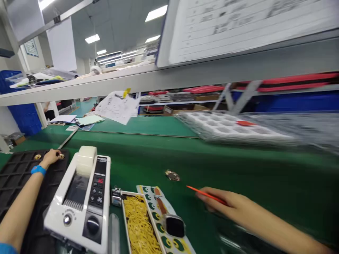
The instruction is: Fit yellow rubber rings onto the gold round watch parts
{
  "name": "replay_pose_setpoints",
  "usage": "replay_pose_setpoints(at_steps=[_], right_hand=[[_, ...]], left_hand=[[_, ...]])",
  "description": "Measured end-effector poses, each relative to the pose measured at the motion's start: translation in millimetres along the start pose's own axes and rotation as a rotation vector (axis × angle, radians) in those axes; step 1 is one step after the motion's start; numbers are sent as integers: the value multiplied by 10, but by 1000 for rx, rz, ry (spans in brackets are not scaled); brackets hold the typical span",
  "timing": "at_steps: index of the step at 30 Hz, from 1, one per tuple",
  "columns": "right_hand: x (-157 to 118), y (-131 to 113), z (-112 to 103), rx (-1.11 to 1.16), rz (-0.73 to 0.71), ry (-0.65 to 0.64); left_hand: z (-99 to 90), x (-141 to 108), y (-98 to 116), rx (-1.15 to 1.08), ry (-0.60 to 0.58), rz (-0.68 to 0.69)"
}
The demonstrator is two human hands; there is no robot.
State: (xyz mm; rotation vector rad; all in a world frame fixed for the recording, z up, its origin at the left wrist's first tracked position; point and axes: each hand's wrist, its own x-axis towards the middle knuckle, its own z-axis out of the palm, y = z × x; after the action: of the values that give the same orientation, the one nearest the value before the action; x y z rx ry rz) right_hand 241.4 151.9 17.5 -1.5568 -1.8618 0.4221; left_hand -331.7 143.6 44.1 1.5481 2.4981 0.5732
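At the far left, my left hand (52, 156) pinches a small round gold-rimmed part (61, 156) over the black compartment tray (23, 173). Another gold part (37, 156) lies in that tray, just left of my fingers. My right hand (219, 201) is closed around a thin orange-red stick (206, 194), its tip pointing left above the green surface. Left of the tip lies a round metallic part (172, 175), touched by neither hand. A blue band circles my left wrist.
Between my hands stand a white tape dispenser (87, 197), a box of yellow rings (140, 225), a sticker sheet (182, 243) and a watch-like object (174, 225). Behind are a bagged white tray (225, 123) and papers (118, 106). A shelf beam (119, 79) crosses above.
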Motion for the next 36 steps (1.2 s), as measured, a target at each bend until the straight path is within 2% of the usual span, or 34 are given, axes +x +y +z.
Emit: replay_pose_setpoints(at_steps=[2,4,8,10,12,14,15,16,17,19,20,21,22,24,25,27,32,36], right_hand=[[-179,-56,-43,61,22,-22],[-346,-103,-47,138,35,-54],[-581,-122,-57,369,14,-204],[-676,-114,-76,496,38,-211],[-777,-128,-93,579,83,-165],[-888,-179,-108,617,112,-125],[-942,-218,-117,641,126,-112],[-995,-263,-129,680,141,-107],[-1042,-311,-143,742,151,-108],[-1121,-403,-175,919,149,-111],[-1152,-442,-190,1005,139,-104],[-1179,-476,-202,1070,129,-94],[-1203,-504,-208,1112,123,-86],[-1250,-552,-199,1137,131,-103],[-1275,-573,-183,1128,126,-127],[-1333,-616,-129,1077,77,-169],[-1506,-677,44,956,-2,-165],[-1606,-662,87,889,-132,-80]], left_hand=[[-71,16,31,2,6,22],[-198,-18,123,-13,71,55],[-596,-314,519,-112,373,216],[-770,-627,807,-197,533,334],[-840,-1076,1120,-296,625,453],[-772,-1650,1418,-393,684,576],[-687,-1964,1549,-548,708,696],[-571,-2276,1663,-669,668,816],[-430,-2568,1761,-717,513,861],[-97,-3022,1915,-724,87,989],[80,-3161,1979,-794,-77,968],[252,-3237,2039,-895,-199,865],[410,-3256,2097,-975,-268,694],[660,-3176,2204,-1095,-357,378],[747,-3111,2248,-1162,-398,270],[850,-2997,2306,-1284,-458,139],[896,-3006,2296,-1448,-518,69],[890,-3089,2258,-1489,-564,63]])
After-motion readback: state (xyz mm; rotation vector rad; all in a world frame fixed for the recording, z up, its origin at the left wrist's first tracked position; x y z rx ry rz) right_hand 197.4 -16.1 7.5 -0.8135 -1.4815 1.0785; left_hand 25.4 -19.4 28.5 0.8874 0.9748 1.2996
